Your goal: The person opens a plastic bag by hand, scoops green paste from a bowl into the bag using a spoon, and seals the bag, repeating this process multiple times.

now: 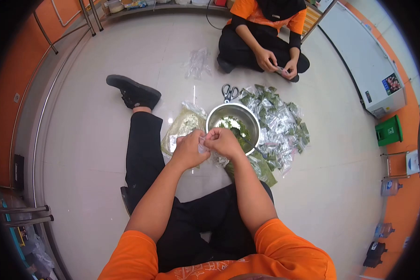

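Observation:
My left hand [188, 150] and my right hand [223, 142] meet in front of me, fingers pinched on a small clear plastic bag [202, 145] between them. Just beyond my right hand stands a metal bowl [253, 122] with white and green food and a dark-handled utensil inside. Left of the bowl lies a large plastic bag [184, 122] of pale green-white food. A heap of small clear packets with green contents [277, 123] spreads to the bowl's right. Black-handled scissors [229, 92] lie behind the bowl.
A co-worker [266, 35] sits on the floor opposite, holding a small item in both hands. Empty plastic bags [198, 63] lie on the floor. A white chest freezer [359, 51] and a green bin [389, 131] stand at the right. My outstretched leg [143, 149] is at the left.

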`<state>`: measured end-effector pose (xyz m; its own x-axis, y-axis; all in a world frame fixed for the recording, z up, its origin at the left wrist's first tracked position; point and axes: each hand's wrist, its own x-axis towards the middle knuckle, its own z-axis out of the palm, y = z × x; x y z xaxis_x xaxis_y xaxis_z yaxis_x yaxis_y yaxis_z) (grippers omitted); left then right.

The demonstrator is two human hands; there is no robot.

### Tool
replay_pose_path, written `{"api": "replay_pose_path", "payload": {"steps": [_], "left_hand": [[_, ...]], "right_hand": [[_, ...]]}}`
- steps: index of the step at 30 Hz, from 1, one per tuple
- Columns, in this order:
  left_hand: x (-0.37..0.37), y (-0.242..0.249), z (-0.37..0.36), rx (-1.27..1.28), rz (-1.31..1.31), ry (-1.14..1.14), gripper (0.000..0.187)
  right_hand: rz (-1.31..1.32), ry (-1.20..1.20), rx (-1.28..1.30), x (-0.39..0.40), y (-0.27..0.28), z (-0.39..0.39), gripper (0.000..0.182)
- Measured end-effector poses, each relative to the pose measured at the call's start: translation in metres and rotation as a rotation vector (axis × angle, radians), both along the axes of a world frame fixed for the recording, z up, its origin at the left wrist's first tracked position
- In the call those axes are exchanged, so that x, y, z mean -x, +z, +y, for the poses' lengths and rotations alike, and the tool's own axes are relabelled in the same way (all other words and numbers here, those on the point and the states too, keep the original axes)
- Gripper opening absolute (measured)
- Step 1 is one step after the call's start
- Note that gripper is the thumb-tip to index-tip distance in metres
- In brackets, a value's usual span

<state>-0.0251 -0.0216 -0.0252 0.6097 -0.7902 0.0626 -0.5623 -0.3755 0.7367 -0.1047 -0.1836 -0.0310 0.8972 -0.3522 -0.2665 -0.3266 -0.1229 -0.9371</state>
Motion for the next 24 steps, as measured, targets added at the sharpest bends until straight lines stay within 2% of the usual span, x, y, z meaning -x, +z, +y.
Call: {"api": "replay_pose_path", "payload": {"steps": [2, 3, 4, 5, 6, 8, 9, 11, 14, 17, 20, 23, 24], "left_hand": [[-0.002, -0.008, -0.002, -0.046, 0.133, 0.003, 0.048], [-0.003, -0.021, -0.003, 0.038, 0.150, 0.027, 0.041], [-0.005, -0.019, -0.003, 0.004, 0.165, 0.036, 0.041], [-0.007, -0.019, -0.003, 0.025, 0.169, 0.058, 0.041], [-0.012, -0.029, -0.003, 0.062, 0.166, 0.057, 0.043], [-0.011, -0.029, -0.007, 0.048, 0.189, 0.132, 0.043], [-0.012, -0.029, -0.009, 0.046, 0.193, 0.170, 0.043], [-0.011, -0.037, -0.013, 0.029, 0.234, 0.205, 0.042], [-0.007, -0.042, -0.018, -0.009, 0.285, 0.204, 0.042], [-0.003, -0.040, -0.020, -0.047, 0.304, 0.155, 0.042], [-0.002, -0.042, -0.022, -0.042, 0.344, 0.169, 0.043], [0.000, -0.054, -0.027, 0.037, 0.394, 0.212, 0.044], [0.001, -0.058, -0.029, 0.089, 0.426, 0.234, 0.043]], "right_hand": [[-0.028, 0.031, 0.029, 0.006, -0.010, -0.008, 0.017], [0.030, 0.088, 0.234, 0.017, 0.021, -0.011, 0.021], [0.056, 0.108, 0.426, 0.029, 0.031, -0.024, 0.025], [0.042, -0.032, 0.529, 0.042, 0.028, -0.039, 0.027], [0.101, -0.166, 0.651, 0.057, 0.055, -0.040, 0.029], [0.322, -0.242, 0.852, 0.084, 0.044, -0.078, 0.040], [0.411, -0.222, 0.871, 0.093, 0.032, -0.097, 0.051], [0.542, -0.200, 0.900, 0.104, 0.019, -0.107, 0.060], [0.622, -0.196, 0.881, 0.114, -0.006, -0.108, 0.065], [0.642, -0.253, 0.640, 0.117, -0.017, -0.111, 0.049], [0.474, -0.291, 0.781, 0.109, -0.006, -0.104, 0.029], [0.124, -0.397, 0.848, 0.083, -0.001, -0.090, 0.017], [0.053, -0.301, 0.843, 0.074, 0.004, -0.081, 0.016]]}}
